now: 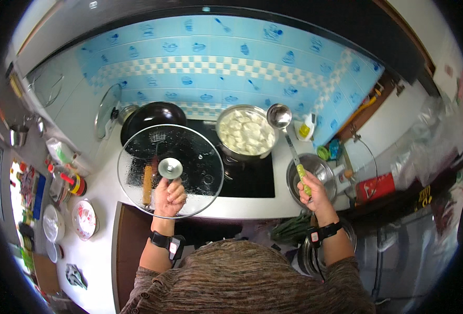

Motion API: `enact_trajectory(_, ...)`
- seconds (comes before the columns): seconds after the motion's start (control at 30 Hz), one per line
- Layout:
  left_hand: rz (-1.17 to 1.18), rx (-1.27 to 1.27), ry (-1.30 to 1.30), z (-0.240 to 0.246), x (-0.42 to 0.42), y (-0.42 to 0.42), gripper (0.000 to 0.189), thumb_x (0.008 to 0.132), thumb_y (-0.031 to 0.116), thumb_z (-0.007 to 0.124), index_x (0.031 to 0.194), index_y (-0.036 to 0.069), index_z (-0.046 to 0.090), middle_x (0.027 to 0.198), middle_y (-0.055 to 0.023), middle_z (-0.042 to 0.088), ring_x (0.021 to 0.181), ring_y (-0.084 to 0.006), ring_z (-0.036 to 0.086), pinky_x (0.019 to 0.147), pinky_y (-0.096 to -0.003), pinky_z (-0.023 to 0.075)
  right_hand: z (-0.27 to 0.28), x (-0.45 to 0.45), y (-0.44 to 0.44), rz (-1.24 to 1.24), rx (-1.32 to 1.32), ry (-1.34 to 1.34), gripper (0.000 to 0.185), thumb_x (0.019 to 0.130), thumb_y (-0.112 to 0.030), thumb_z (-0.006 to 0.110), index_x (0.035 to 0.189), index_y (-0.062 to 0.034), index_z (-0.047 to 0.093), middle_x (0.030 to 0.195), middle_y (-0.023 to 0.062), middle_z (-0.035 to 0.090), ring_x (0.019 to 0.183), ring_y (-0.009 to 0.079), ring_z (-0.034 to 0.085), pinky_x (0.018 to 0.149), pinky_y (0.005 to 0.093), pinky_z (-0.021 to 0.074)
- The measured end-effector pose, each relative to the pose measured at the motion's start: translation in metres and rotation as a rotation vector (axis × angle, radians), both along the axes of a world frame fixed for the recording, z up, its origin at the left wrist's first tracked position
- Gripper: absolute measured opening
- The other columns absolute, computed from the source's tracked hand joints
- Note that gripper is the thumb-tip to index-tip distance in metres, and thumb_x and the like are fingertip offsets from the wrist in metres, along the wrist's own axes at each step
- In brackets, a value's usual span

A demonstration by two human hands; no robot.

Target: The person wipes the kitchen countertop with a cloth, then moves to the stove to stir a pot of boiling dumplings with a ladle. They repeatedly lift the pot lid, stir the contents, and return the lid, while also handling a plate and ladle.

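Note:
My left hand (pixel 170 196) grips the knob of a wet glass pot lid (pixel 200 184), held up over the left part of the black cooktop (pixel 251 180). Through the glass a wooden handle (pixel 147 184) shows. In my right hand (pixel 315 191) is a steel ladle (pixel 279 116) by its green handle, its bowl raised just right of a pot (pixel 220 147). That uncovered pot stands on the back right of the cooktop, full of pale dumplings (pixel 247 131) in liquid. Below my right hand sits a steel bowl (pixel 294 178).
A black wok (pixel 153 114) stands at the back left, partly behind the lid. Another glass lid (pixel 108 112) leans against the left wall. A cleaner bottle (pixel 307 127) is at the back right. Sauce bottles (pixel 76 185) and a floral bowl (pixel 84 219) occupy the left counter.

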State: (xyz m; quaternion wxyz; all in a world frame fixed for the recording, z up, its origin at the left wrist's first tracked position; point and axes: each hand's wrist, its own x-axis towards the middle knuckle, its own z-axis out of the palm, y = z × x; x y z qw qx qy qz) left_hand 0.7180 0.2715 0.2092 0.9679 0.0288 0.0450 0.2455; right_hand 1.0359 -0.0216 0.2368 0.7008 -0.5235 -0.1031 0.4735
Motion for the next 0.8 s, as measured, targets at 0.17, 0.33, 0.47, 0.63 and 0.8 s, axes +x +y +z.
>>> enact_trajectory(0.17, -0.09, 0.011, -0.049, -0.005, 0.018, -0.002, 0.03, 0.097, 0.031, 0.035, 0.089, 0.005, 0.047, 0.057, 0.0019, 0.041, 0.038, -0.0078, 0.036, 0.037, -0.0231, 0.0283, -0.016, -0.003, -0.061, -0.203, -0.046, 0.05, 0.038, 0.093, -0.021, 0.047, 0.13, -0.0125, 0.041, 0.075, 0.0039, 0.052, 0.043, 0.0095, 0.042, 0.038, 0.024, 0.0319)
enact_trajectory(0.33, -0.162, 0.041, -0.055, -0.003, 0.041, -0.006, 0.031, 0.098, 0.031, 0.035, 0.091, 0.004, 0.047, 0.057, 0.0019, 0.041, 0.038, -0.0078, 0.035, 0.037, -0.023, 0.0276, -0.054, -0.013, -0.094, -0.363, -0.166, 0.113, 0.035, 0.093, -0.019, 0.048, 0.126, -0.0093, 0.043, 0.072, 0.0043, 0.052, 0.045, 0.0113, 0.043, 0.039, 0.0265, 0.0329)
enact_trajectory(0.47, -0.182, 0.041, -0.02, 0.0, 0.057, -0.01, 0.038, 0.098, 0.034, 0.031, 0.092, 0.002, 0.051, 0.055, 0.0022, 0.036, 0.038, -0.0066, 0.033, 0.035, -0.0202, 0.0245, -0.094, -0.008, -0.1, -0.454, -0.171, 0.252, 0.037, 0.094, -0.019, 0.049, 0.127, -0.0057, 0.04, 0.072, 0.0056, 0.05, 0.047, 0.0132, 0.042, 0.04, 0.0283, 0.032)
enact_trajectory(0.63, -0.223, 0.03, 0.024, 0.001, 0.066, -0.013, 0.036, 0.098, 0.033, 0.031, 0.088, 0.005, 0.05, 0.055, 0.0025, 0.038, 0.037, -0.0062, 0.033, 0.034, -0.0202, 0.0254, -0.124, 0.0, -0.094, -0.593, -0.173, 0.36, 0.027, 0.094, -0.019, 0.048, 0.116, -0.0045, 0.041, 0.072, 0.0074, 0.049, 0.048, 0.0138, 0.041, 0.041, 0.0286, 0.0315)
enact_trajectory(0.8, -0.226, 0.056, -0.008, 0.001, 0.07, -0.015, 0.032, 0.096, 0.032, 0.037, 0.085, 0.004, 0.049, 0.055, 0.0025, 0.039, 0.037, -0.0063, 0.035, 0.034, -0.0206, 0.0266, -0.133, 0.003, -0.087, -0.499, -0.217, 0.313, 0.024, 0.094, -0.018, 0.046, 0.116, -0.0063, 0.04, 0.073, 0.0081, 0.05, 0.058, 0.0182, 0.047, 0.046, 0.0328, 0.0372)
